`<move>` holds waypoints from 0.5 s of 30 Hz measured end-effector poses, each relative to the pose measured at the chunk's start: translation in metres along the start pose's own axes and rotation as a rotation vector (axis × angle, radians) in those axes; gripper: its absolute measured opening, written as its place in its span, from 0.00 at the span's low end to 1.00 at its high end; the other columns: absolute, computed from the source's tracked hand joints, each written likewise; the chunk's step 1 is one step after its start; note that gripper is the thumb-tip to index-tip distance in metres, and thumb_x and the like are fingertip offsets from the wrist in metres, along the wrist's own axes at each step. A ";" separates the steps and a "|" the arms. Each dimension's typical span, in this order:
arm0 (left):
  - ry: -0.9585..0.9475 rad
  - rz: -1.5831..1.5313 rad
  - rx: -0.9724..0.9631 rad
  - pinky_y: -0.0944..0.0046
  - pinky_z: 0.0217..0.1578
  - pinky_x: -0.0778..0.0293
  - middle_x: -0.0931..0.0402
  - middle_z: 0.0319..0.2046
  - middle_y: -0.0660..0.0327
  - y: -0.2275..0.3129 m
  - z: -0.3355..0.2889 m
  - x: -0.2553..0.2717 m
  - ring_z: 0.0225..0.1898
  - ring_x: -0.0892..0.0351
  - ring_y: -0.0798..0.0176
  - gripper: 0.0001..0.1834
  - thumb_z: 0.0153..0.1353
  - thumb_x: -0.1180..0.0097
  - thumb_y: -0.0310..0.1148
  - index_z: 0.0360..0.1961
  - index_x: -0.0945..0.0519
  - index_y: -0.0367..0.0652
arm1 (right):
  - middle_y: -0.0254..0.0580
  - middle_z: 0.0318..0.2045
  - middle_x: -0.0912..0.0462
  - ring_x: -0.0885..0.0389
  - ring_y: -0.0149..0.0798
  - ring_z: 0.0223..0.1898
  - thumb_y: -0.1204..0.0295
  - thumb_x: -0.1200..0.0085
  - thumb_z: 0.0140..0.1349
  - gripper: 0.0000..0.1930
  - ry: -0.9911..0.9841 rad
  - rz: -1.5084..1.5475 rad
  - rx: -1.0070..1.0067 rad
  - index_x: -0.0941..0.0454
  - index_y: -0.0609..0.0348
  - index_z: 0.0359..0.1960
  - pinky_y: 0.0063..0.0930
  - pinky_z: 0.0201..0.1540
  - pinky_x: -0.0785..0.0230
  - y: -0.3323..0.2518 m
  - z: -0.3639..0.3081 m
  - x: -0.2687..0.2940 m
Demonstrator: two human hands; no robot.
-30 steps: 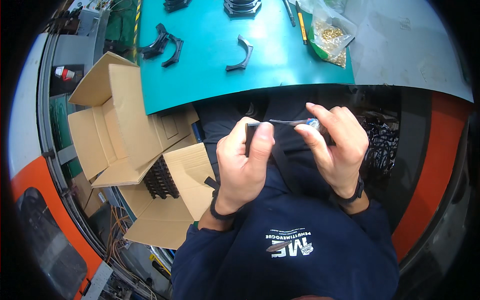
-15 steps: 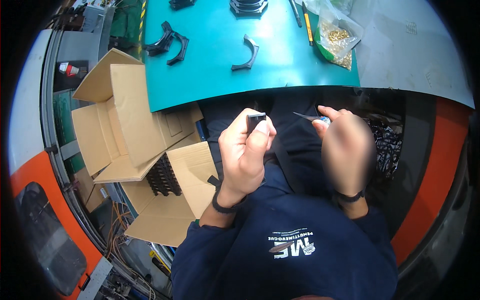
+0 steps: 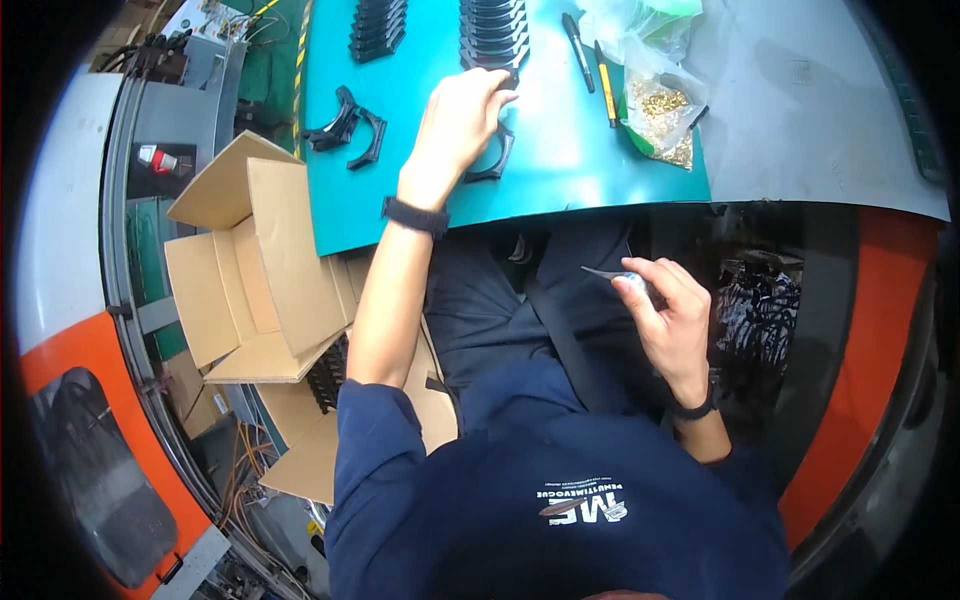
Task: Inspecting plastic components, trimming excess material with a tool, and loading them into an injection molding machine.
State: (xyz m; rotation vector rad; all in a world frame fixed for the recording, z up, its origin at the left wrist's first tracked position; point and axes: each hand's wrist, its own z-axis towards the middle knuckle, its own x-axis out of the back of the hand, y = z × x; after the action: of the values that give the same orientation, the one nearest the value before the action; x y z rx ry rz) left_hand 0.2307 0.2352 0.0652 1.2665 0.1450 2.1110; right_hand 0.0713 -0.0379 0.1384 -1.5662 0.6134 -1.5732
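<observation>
My left hand (image 3: 458, 122) reaches over the green table mat, its fingers pinched on a black curved plastic part (image 3: 511, 80) at the near end of a row of like parts (image 3: 493, 35). Most of the held part is hidden by the hand. Another black curved part (image 3: 503, 160) lies on the mat just beneath that hand, partly covered. Above my lap, my right hand (image 3: 672, 312) is closed around a small knife (image 3: 600, 273). Its thin pointed blade sticks out to the left, and a bit of white and blue handle shows between the fingers.
A second row of black parts (image 3: 378, 30) stands at the far left, with several loose ones (image 3: 368, 140) nearer. Right of centre lie a black marker (image 3: 578, 52), a yellow pen (image 3: 606, 85) and a bag of small brass-coloured pieces (image 3: 660, 115). Open cardboard boxes (image 3: 290, 250) stand left.
My left hand has moved from above my lap forward to the near end of the row, taking the black part along. My right hand has shifted slightly down, still with the knife.
</observation>
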 end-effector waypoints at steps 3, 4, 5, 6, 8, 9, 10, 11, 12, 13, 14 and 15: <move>-0.108 0.001 -0.065 0.55 0.39 0.25 0.21 0.31 0.53 -0.026 0.011 -0.029 0.35 0.21 0.48 0.13 0.54 0.36 0.32 0.39 0.17 0.38 | 0.44 0.22 0.22 0.25 0.40 0.23 0.69 0.34 0.54 0.11 0.001 0.002 -0.019 0.18 0.65 0.35 0.30 0.26 0.35 0.007 -0.002 -0.003; -0.098 0.057 -0.062 0.55 0.40 0.25 0.21 0.32 0.54 -0.023 0.014 -0.033 0.36 0.21 0.49 0.13 0.52 0.35 0.32 0.38 0.17 0.39 | 0.44 0.22 0.22 0.25 0.40 0.23 0.69 0.34 0.54 0.11 0.003 -0.003 -0.028 0.18 0.64 0.34 0.30 0.26 0.35 0.011 -0.002 -0.003; -0.088 0.114 -0.058 0.55 0.41 0.26 0.21 0.33 0.55 -0.019 0.013 -0.035 0.38 0.21 0.50 0.13 0.51 0.34 0.32 0.38 0.17 0.40 | 0.43 0.22 0.22 0.25 0.40 0.23 0.69 0.34 0.54 0.11 0.004 -0.006 -0.035 0.18 0.64 0.34 0.30 0.26 0.35 0.013 -0.003 -0.003; -0.076 0.172 -0.053 0.55 0.42 0.26 0.21 0.34 0.56 -0.015 0.011 -0.036 0.39 0.22 0.51 0.13 0.49 0.33 0.31 0.37 0.17 0.41 | 0.43 0.22 0.21 0.25 0.40 0.23 0.69 0.34 0.54 0.11 0.003 -0.009 -0.041 0.18 0.64 0.34 0.30 0.26 0.35 0.015 -0.002 -0.002; -0.104 0.216 0.036 0.56 0.43 0.27 0.22 0.35 0.58 -0.014 0.005 -0.036 0.41 0.23 0.52 0.14 0.46 0.31 0.31 0.36 0.17 0.44 | 0.44 0.23 0.20 0.24 0.41 0.24 0.69 0.34 0.54 0.11 0.011 0.002 -0.046 0.18 0.64 0.34 0.31 0.26 0.34 0.019 -0.003 -0.002; -0.096 0.232 0.051 0.55 0.43 0.27 0.22 0.35 0.58 -0.015 0.004 -0.035 0.40 0.23 0.52 0.14 0.46 0.31 0.31 0.36 0.18 0.44 | 0.44 0.24 0.20 0.23 0.41 0.24 0.69 0.34 0.54 0.11 0.017 0.004 -0.035 0.18 0.64 0.34 0.31 0.26 0.34 0.024 -0.002 -0.004; -0.084 0.253 0.074 0.55 0.43 0.27 0.22 0.35 0.58 -0.015 0.003 -0.033 0.40 0.23 0.52 0.15 0.46 0.31 0.31 0.37 0.18 0.44 | 0.44 0.24 0.20 0.23 0.41 0.24 0.68 0.35 0.54 0.11 0.015 0.007 -0.018 0.18 0.63 0.34 0.31 0.26 0.33 0.026 -0.001 -0.005; -0.024 0.281 0.080 0.55 0.42 0.28 0.23 0.35 0.58 -0.014 0.003 -0.032 0.40 0.24 0.52 0.14 0.47 0.30 0.32 0.35 0.18 0.45 | 0.44 0.24 0.20 0.22 0.42 0.25 0.68 0.35 0.55 0.11 0.004 0.002 -0.021 0.18 0.63 0.34 0.31 0.26 0.33 0.026 -0.001 -0.004; 0.012 0.300 0.110 0.55 0.42 0.28 0.23 0.35 0.58 -0.013 0.004 -0.033 0.40 0.24 0.52 0.14 0.46 0.30 0.33 0.35 0.18 0.44 | 0.44 0.24 0.20 0.22 0.42 0.25 0.68 0.35 0.55 0.11 -0.007 -0.003 -0.023 0.18 0.63 0.34 0.31 0.26 0.33 0.025 0.000 -0.004; 0.048 0.324 0.139 0.55 0.41 0.28 0.23 0.35 0.58 -0.008 0.009 -0.030 0.41 0.25 0.52 0.14 0.46 0.29 0.33 0.35 0.18 0.44 | 0.44 0.25 0.19 0.22 0.42 0.25 0.68 0.35 0.55 0.11 -0.019 -0.002 -0.023 0.18 0.63 0.34 0.31 0.27 0.32 0.024 0.001 -0.004; 0.084 0.350 0.169 0.55 0.41 0.28 0.23 0.36 0.58 -0.005 0.012 -0.028 0.41 0.25 0.52 0.14 0.46 0.29 0.34 0.34 0.18 0.44 | 0.45 0.25 0.19 0.22 0.42 0.25 0.68 0.35 0.55 0.11 -0.026 0.001 -0.026 0.18 0.63 0.34 0.31 0.27 0.32 0.024 0.002 -0.005; 0.137 0.357 0.143 0.55 0.40 0.28 0.23 0.33 0.56 -0.004 0.011 -0.024 0.38 0.25 0.52 0.14 0.49 0.30 0.38 0.33 0.19 0.42 | 0.45 0.25 0.20 0.22 0.42 0.25 0.68 0.35 0.55 0.11 -0.033 0.005 -0.028 0.18 0.63 0.34 0.31 0.27 0.32 0.024 0.002 -0.006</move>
State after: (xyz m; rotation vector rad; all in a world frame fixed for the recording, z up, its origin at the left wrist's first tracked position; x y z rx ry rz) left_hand 0.2495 0.2219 0.0519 1.3060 0.1401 2.5342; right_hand 0.0772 -0.0455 0.1160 -1.6074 0.6230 -1.5385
